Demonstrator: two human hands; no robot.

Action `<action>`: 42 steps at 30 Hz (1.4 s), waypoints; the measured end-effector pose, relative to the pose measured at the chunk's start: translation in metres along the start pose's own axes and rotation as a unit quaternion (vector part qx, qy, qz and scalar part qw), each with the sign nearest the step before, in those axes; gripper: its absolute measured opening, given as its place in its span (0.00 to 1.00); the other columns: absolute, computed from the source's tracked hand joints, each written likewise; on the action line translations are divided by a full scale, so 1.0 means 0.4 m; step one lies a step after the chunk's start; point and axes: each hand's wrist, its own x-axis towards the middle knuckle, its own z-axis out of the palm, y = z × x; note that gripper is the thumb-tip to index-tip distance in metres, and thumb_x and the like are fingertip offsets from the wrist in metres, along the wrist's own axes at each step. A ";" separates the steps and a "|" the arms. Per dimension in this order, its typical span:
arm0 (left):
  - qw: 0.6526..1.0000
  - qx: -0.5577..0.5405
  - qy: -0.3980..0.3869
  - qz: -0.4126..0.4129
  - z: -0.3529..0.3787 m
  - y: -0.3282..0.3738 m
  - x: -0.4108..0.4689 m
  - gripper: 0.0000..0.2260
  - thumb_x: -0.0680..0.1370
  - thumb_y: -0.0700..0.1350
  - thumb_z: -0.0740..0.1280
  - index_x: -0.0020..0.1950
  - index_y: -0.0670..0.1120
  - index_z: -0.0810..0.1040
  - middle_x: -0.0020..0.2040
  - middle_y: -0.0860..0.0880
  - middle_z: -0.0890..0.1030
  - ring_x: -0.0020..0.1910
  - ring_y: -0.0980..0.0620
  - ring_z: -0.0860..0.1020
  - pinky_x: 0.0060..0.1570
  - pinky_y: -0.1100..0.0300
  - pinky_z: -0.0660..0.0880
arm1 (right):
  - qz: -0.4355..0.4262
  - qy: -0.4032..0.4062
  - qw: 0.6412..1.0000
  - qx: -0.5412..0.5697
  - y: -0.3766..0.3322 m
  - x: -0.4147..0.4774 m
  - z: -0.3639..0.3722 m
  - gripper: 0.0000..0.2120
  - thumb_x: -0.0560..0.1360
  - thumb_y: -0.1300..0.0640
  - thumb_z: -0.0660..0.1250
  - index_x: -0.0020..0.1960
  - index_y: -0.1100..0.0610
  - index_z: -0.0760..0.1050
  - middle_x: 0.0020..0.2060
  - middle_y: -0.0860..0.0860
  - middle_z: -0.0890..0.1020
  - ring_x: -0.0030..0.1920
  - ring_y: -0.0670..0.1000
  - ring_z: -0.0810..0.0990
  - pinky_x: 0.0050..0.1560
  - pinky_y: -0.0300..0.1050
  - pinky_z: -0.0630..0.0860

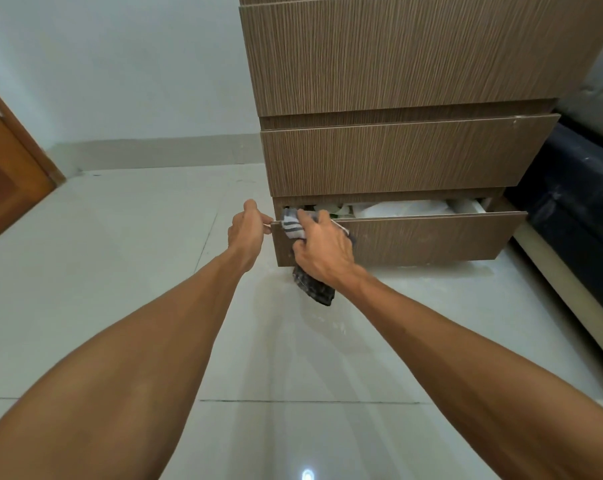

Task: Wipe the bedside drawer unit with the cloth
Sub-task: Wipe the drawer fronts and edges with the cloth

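Glossy pale tiled floor [120,271] w/ thin grout lines; lamp glare [307,474] reflected near bottom edge. Plain whitish wall [120,71] seen at far side, grey skirting strip [154,154] along its base. Brown wooden door [5,181] partly seen far left. Dark bed base [577,202] at right, grey bedding [601,81] above it.

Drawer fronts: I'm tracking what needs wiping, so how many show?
3: tall top wood-grain drawer front, closed middle one, open bottom one. More may sit above the frame.
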 end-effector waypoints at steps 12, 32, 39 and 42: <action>0.999 0.026 -0.026 0.000 -0.008 0.009 0.003 0.25 0.82 0.52 0.47 0.53 0.40 0.81 0.48 0.43 0.81 0.43 0.50 0.75 0.54 0.49 0.71 | 0.050 0.213 0.972 0.082 0.136 -0.080 -0.042 0.26 0.77 0.53 0.63 0.75 0.52 0.65 0.49 0.50 0.67 0.45 0.50 0.73 0.42 0.45 0.72; 0.985 0.135 -0.019 0.107 -0.014 0.002 0.018 0.23 0.81 0.54 0.50 0.48 0.45 0.82 0.52 0.46 0.82 0.50 0.47 0.77 0.49 0.53 0.70 | -0.317 0.060 0.926 -0.198 0.090 -0.090 0.110 0.29 0.69 0.59 0.75 0.68 0.53 0.73 0.49 0.57 0.76 0.42 0.56 0.76 0.27 0.45 0.70; 0.967 0.175 -0.073 0.172 0.011 0.057 -0.004 0.28 0.83 0.57 0.46 0.53 0.42 0.81 0.52 0.44 0.81 0.52 0.45 0.78 0.50 0.54 0.69 | -0.425 0.081 0.844 -0.317 0.077 0.010 0.037 0.22 0.75 0.59 0.63 0.69 0.53 0.73 0.57 0.57 0.75 0.54 0.58 0.73 0.51 0.56 0.72; 0.955 0.218 -0.100 0.173 0.022 0.087 0.000 0.32 0.82 0.61 0.44 0.54 0.41 0.81 0.54 0.43 0.80 0.54 0.43 0.77 0.58 0.50 0.70 | -0.419 0.049 0.814 -0.399 0.102 0.025 0.040 0.25 0.75 0.58 0.62 0.72 0.53 0.69 0.70 0.57 0.69 0.68 0.58 0.68 0.61 0.57 0.67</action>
